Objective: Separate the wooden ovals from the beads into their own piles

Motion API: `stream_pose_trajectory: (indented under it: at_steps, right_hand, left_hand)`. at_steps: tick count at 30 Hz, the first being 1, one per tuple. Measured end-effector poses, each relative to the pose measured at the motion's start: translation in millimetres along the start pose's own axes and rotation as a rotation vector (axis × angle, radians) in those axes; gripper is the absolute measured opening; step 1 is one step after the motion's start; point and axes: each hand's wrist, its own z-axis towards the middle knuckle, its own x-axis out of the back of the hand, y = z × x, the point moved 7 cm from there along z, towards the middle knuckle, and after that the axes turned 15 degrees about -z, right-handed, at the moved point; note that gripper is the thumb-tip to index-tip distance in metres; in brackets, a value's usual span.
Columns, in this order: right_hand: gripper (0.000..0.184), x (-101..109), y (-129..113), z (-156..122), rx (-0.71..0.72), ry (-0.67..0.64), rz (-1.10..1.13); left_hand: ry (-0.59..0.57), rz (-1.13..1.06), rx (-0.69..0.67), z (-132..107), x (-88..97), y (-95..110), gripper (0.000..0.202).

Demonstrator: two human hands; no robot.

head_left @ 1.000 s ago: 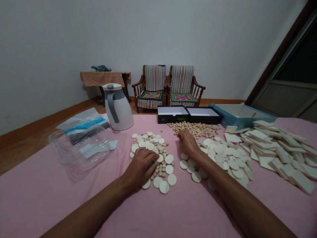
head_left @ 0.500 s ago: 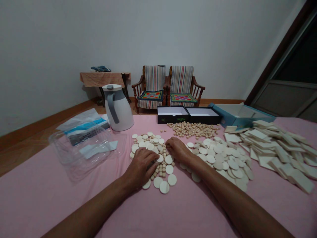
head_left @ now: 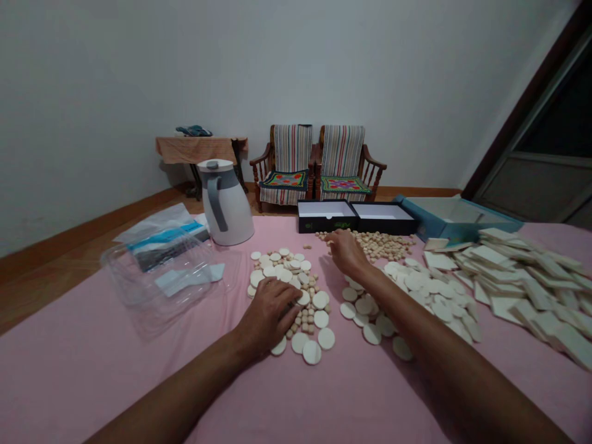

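Observation:
My left hand [head_left: 269, 308] rests on a mixed pile of round white wooden discs [head_left: 269, 270] and small wooden cubes [head_left: 305, 320]. Its fingers lie stretched over the pile, thumb apart, with a disc by the fingertips. At the left edge of a heap of small wooden pieces [head_left: 386, 245], my right hand [head_left: 346, 251] has its fingers bent down and together. Whatever may be between those fingertips is hidden. Under and beside the right forearm spreads a second pile of pale discs [head_left: 428, 287].
Flat wooden tiles [head_left: 513, 271] are heaped at the right. Black open boxes [head_left: 327, 217] and a blue box [head_left: 456, 231] stand behind. A white jug [head_left: 231, 213] and clear plastic packaging [head_left: 157, 271] occupy the left. Everything sits on a pink cloth [head_left: 296, 401].
My right hand has moved from the mixed pile, back and to the right, to the heap of small wooden pieces. My left hand stays on the mixed pile. The view has shifted slightly.

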Motion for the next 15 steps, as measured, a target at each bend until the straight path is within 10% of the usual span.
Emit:
stream_pose_trajectory:
  at_steps: [7, 15]
  right_hand:
    - [0.024, -44.3, -64.5, 37.4, 0.36, -0.138, 0.032]
    - [0.025, -39.5, -31.6, 38.5, 0.128, -0.137, -0.019]
  left_hand:
    - [-0.014, -0.016, 0.023, -1.3, 0.8, 1.2, 0.016]
    - [-0.019, -0.015, 0.032, -1.5, 1.0, 1.8, 0.017]
